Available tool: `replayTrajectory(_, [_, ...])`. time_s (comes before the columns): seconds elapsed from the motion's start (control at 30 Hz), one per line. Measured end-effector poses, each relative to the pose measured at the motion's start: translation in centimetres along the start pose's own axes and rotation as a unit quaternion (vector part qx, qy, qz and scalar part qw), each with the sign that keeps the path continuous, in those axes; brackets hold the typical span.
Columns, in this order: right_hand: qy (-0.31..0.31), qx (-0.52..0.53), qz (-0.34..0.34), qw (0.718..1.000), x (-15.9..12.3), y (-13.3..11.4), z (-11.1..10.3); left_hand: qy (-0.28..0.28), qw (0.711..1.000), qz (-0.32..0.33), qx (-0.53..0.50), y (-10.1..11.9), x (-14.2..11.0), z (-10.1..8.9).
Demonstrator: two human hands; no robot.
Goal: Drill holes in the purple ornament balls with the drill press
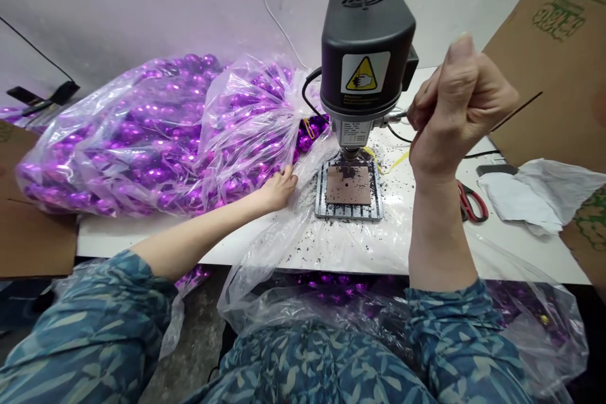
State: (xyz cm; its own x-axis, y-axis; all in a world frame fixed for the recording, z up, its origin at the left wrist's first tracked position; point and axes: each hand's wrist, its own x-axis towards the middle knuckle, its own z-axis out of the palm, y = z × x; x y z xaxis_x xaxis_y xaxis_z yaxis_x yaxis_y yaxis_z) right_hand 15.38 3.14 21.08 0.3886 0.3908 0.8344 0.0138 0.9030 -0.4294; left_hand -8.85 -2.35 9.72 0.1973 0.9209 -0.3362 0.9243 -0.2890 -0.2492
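A small bench drill press [364,57] with a black motor housing stands on the white table [142,237]; its slotted base plate [349,189] is strewn with dark shavings. My right hand [457,107] is closed in a fist around the drill's thin feed handle, raised at the right of the housing. My left hand [279,188] reaches into the mouth of a large clear plastic bag [156,132] full of shiny purple balls, left of the base plate; its fingers are curled at the plastic and what they hold is hidden.
Red-handled scissors [471,202] and crumpled white paper [534,192] lie to the right. Cardboard box flaps [558,57] rise at right, another cardboard piece [28,233] at left. A second clear bag with purple balls [331,293] hangs below the table edge over my lap.
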Motion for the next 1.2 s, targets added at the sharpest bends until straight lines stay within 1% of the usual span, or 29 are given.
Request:
replayTrajectory(0.03, [0.001, 0.012, -0.004, 1.000, 0.0, 0.0, 0.0, 0.017, 1.000, -0.003, 0.009, 0.1, -0.1, 0.6])
replayTrajectory(0.1, [0.001, 0.025, -0.007, 1.000, 0.0, 0.0, 0.0, 0.049, 0.998, -0.032, 0.015, 0.2, -0.2, 1.9])
replayTrajectory(0.17, [0.002, 0.022, -0.002, 1.000, 0.0, 0.1, -0.1, 0.082, 0.994, -0.076, 0.002, 0.3, 0.1, 3.0])
replayTrajectory(0.23, [0.002, 0.017, 0.005, 1.000, 0.0, 0.1, -0.1, 0.126, 0.987, -0.097, -0.023, 0.2, 0.6, 3.7])
replayTrajectory(0.27, [0.003, 0.017, 0.007, 1.000, 0.0, 0.1, -0.1, 0.148, 0.984, -0.091, -0.039, 0.1, 0.8, 3.9])
replayTrajectory(0.33, [0.004, 0.020, 0.006, 1.000, 0.0, 0.0, -0.1, 0.181, 0.980, -0.052, -0.063, -0.1, 1.1, 3.9])
replayTrajectory(0.4, [0.003, 0.015, 0.004, 1.000, -0.1, -0.1, 0.0, 0.184, 0.981, 0.017, -0.061, -0.3, 1.1, 3.7])
replayTrajectory(0.47, [0.004, -0.002, 0.005, 1.000, -0.1, -0.2, 0.0, 0.167, 0.980, 0.097, -0.043, -0.7, 0.9, 3.5])
replayTrajectory(0.5, [0.005, -0.012, 0.005, 1.000, -0.1, -0.2, 0.0, 0.154, 0.980, 0.123, -0.038, -0.9, 0.8, 3.5])
replayTrajectory(0.53, [0.006, -0.019, 0.005, 1.000, -0.1, -0.1, 0.0, 0.143, 0.980, 0.133, -0.036, -1.1, 0.8, 3.5])
replayTrajectory(0.57, [0.006, -0.022, 0.003, 1.000, -0.1, -0.1, 0.0, 0.134, 0.982, 0.126, -0.036, -1.4, 0.7, 3.5])
replayTrajectory(0.7, [-0.008, -0.028, 0.009, 1.000, -0.1, -0.2, -0.1, 0.123, 0.991, 0.050, -0.017, -2.3, 0.9, 3.2])
replayTrajectory(0.77, [-0.010, -0.039, 0.019, 0.999, -0.1, -0.4, -0.1, 0.121, 0.991, 0.045, -0.026, -2.8, 1.0, 2.6])
replayTrajectory(0.8, [-0.011, -0.044, 0.023, 0.999, -0.1, -0.4, -0.1, 0.131, 0.989, 0.048, -0.050, -2.9, 1.1, 2.3])
replayTrajectory(0.83, [-0.011, -0.047, 0.023, 0.999, -0.1, -0.5, -0.1, 0.153, 0.983, 0.050, -0.091, -3.0, 1.1, 1.9])
replayTrajectory(0.87, [-0.012, -0.049, 0.022, 0.999, -0.2, -0.5, -0.1, 0.188, 0.969, 0.054, -0.148, -3.1, 1.1, 1.6])
replayTrajectory(0.9, [-0.013, -0.051, 0.019, 0.998, -0.2, -0.6, -0.1, 0.232, 0.946, 0.059, -0.221, -3.0, 1.1, 1.3])
replayTrajectory(0.93, [-0.013, -0.056, 0.016, 0.998, -0.2, -0.6, -0.1, 0.274, 0.910, 0.064, -0.304, -2.9, 1.2, 1.0])
replayTrajectory(0.97, [-0.012, -0.061, 0.015, 0.998, -0.2, -0.6, -0.1, 0.306, 0.864, 0.071, -0.395, -2.6, 1.2, 0.9])
replayTrajectory(1.0, [-0.010, -0.068, 0.015, 0.997, -0.2, -0.5, -0.1, 0.319, 0.810, 0.078, -0.486, -2.2, 1.3, 0.8])
replayTrajectory(1.03, [-0.008, -0.073, 0.017, 0.997, -0.2, -0.5, -0.1, 0.312, 0.754, 0.084, -0.572, -1.6, 1.4, 0.8])
replayTrajectory(1.1, [-0.007, -0.066, 0.016, 0.998, -0.2, -0.4, -0.1, 0.253, 0.650, 0.084, -0.712, -0.2, 1.7, 0.8])
replayTrajectory(1.13, [-0.006, -0.059, 0.013, 0.998, -0.2, -0.3, -0.1, 0.214, 0.604, 0.080, -0.763, 0.5, 1.9, 0.9])
replayTrajectory(1.2, [-0.008, -0.046, 0.007, 0.999, -0.2, -0.2, -0.1, 0.142, 0.526, 0.062, -0.836, 2.0, 2.2, 1.0])
